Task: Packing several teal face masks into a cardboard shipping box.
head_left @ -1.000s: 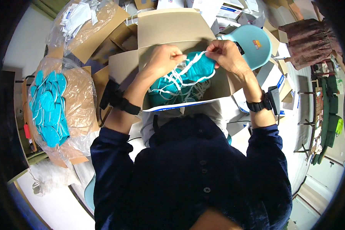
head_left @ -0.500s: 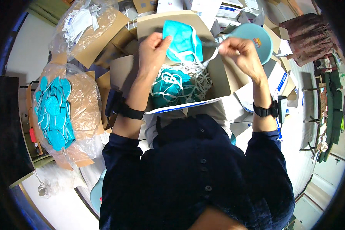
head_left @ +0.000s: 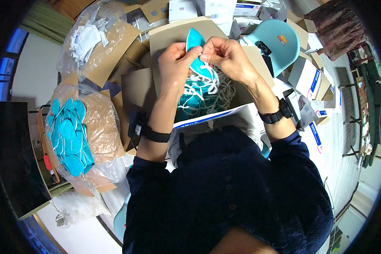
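Note:
A turquoise face mask (head_left: 194, 39), seen nearly edge-on, is held up over an open cardboard box (head_left: 167, 38). My left hand (head_left: 176, 63) grips its left side between thumb and fingers. Thumb and fingers of my right hand (head_left: 227, 58) pinch at the mask's right edge, where a white strap meets it; I cannot tell how much of the strap they hold. Below, inside the box, more turquoise masks (head_left: 188, 111) lie under a tangle of white elastic straps (head_left: 224, 94).
Left of me, a plastic-lined carton (head_left: 100, 127) holds a heap of turquoise masks (head_left: 70, 135). Behind it, a clear bag (head_left: 114, 25) contains white pieces (head_left: 88, 37). A light blue plastic stool (head_left: 279, 51) stands beyond the box, with white cartons (head_left: 305, 78) at the right.
The mask has turned from showing its broad face to nearly edge-on. My right hand has come left from the stretched strap to the mask's edge. The view has shifted slightly.

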The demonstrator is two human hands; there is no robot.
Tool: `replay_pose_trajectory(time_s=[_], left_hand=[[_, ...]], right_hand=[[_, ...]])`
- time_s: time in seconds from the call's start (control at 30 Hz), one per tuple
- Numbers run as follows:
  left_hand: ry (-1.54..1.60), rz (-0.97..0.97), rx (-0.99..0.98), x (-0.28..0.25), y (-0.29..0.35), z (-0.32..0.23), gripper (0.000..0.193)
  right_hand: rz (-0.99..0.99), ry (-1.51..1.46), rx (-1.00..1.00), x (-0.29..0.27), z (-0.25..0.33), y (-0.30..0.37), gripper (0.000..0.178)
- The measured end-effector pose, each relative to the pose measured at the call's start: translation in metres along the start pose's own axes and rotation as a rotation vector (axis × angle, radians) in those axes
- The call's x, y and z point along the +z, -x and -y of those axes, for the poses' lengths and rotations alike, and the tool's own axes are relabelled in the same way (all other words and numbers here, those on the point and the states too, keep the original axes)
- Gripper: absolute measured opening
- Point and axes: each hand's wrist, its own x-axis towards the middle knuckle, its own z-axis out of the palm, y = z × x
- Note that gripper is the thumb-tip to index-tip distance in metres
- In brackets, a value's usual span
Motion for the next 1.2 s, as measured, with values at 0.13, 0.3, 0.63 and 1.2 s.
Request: replay_pose_trajectory(time_s=[0.13, 0.3, 0.63, 1.2], left_hand=[[-0.018, 0.204, -0.079, -0.016, 0.005, 0.003, 0.02], [-0.176, 0.133, 0.029, -0.022, 0.022, 0.002, 0.012], [-0.374, -0.253, 0.313, -0.058, 0.046, -0.027, 0.011], [-0.279, -0.093, 0.292, -0.037, 0.043, -0.009, 0.015]], right_hand=[[-0.128, 0.326, -0.143, -0.002, 0.009, 0.007, 0.011], [-0.189, 0.79, -0.45, -0.005, 0.005, 0.012, 0.013], [-0.223, 0.665, -0.077, -0.051, -0.002, 0.009, 0.016], [-0.12, 0.789, -0.128, 0.018, 0.011, 0.019, 0.017]])
